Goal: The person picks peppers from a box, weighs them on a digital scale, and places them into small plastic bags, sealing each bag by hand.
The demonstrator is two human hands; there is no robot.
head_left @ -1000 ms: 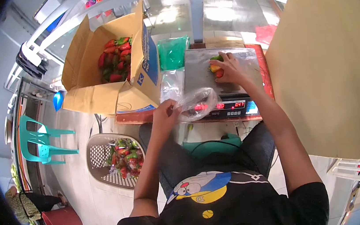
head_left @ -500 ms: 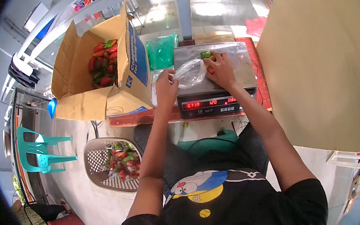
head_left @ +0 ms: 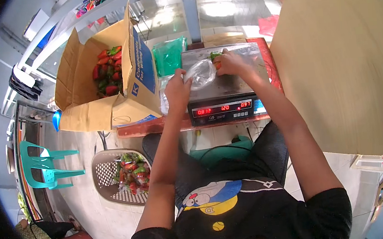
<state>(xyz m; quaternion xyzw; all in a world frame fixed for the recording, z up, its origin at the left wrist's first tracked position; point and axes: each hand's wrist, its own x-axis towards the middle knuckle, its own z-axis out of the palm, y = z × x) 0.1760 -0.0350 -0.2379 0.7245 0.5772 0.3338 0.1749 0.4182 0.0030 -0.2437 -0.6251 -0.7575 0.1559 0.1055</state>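
Since a second ago, the clear bag has moved from over the scale display to above the metal pan, pinched in the left hand; the right hand curls over peppers beside it, apparently gripping them.

Seemingly a produce shop, given the digital scale and bagged peppers

Peppers part-hidden by right grip, panel cut off
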